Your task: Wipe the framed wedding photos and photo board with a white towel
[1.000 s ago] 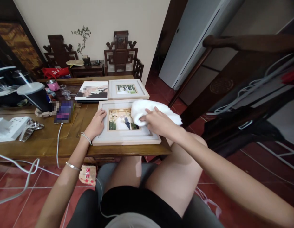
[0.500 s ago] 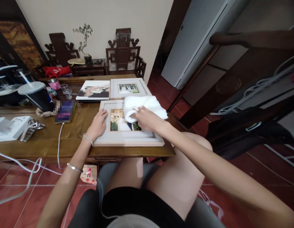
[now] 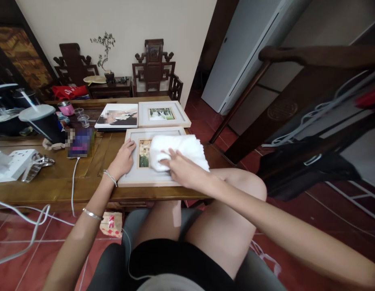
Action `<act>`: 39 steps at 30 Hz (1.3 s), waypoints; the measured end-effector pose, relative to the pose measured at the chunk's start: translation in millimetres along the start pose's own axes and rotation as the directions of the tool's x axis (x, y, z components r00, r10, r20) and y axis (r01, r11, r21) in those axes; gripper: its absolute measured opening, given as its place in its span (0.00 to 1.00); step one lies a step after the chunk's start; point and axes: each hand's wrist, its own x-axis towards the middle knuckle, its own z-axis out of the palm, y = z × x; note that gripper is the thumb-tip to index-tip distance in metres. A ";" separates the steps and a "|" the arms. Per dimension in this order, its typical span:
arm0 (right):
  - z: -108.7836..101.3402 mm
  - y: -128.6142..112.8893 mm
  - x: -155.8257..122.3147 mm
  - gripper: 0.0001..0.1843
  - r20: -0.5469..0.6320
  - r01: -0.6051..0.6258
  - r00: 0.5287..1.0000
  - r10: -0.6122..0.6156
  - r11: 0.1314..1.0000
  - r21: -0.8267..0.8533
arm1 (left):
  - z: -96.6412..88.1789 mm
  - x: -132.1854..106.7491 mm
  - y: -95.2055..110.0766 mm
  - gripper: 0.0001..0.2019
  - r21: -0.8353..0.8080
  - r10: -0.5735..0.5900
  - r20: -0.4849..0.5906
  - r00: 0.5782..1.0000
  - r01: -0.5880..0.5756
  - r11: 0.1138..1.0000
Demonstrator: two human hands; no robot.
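Observation:
A light wooden picture frame (image 3: 151, 183) lies flat on the table, a photo showing in its middle. My left hand (image 3: 125, 157) rests on the frame's left side, fingers stretched over the rim. Bunched under my right hand (image 3: 184, 167) is a folded white cloth (image 3: 183, 145), which the fingers grip and press onto the frame. The cloth hides most of the photo and the frame's right part. Just behind, a second picture frame (image 3: 183, 117) lies beside a white-edged photo panel (image 3: 122, 113).
On the wooden table (image 3: 93, 182) to the left are a phone (image 3: 80, 143) on a cable, a lidded black cup (image 3: 44, 125), a power strip (image 3: 15, 165), small clear cups (image 3: 83, 120) and a pink mug (image 3: 66, 108). A dark wooden chair (image 3: 281, 109) stands at right.
My right hand has moved the white cloth toward me and slightly left across the frame, covering more of the photo. My left hand stays on the frame's left side.

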 end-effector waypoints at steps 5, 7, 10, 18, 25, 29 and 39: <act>13.8 47.0 70.5 0.33 -0.150 -0.151 0.979 0.140 0.986 -0.067 | -0.4 -1.1 -0.5 0.28 -0.052 -0.015 -0.018 1.000 0.014 0.999; 12.0 52.2 83.8 0.33 -0.111 -0.157 0.983 0.147 0.984 -0.089 | 0.3 -1.5 -0.3 0.27 -0.057 -0.024 -0.022 0.999 0.023 0.998; 12.0 40.5 75.9 0.35 -0.023 -0.115 0.993 0.113 0.982 -0.150 | 1.8 -1.3 -0.6 0.27 -0.060 -0.029 -0.023 0.999 0.027 0.998; -25.8 -19.6 -9.5 0.33 0.263 0.063 0.962 -0.068 0.998 0.030 | 3.0 0.7 -1.1 0.27 -0.047 0.008 -0.038 0.999 -0.010 0.999; -12.1 -24.3 4.5 0.36 0.150 0.016 0.988 -0.023 0.999 0.044 | 2.9 -0.7 0.8 0.27 -0.050 -0.002 -0.034 0.999 0.000 0.999; 9.3 4.2 56.9 0.36 -0.043 -0.023 0.999 0.020 0.997 -0.071 | -1.5 -0.1 10.2 0.24 -0.082 -0.031 -0.045 0.998 0.028 0.996; 1.1 -26.1 104.7 0.33 -0.014 0.077 0.997 -0.080 0.987 -0.139 | -17.6 -3.6 31.1 0.30 -0.251 -0.047 -0.151 0.987 0.008 0.968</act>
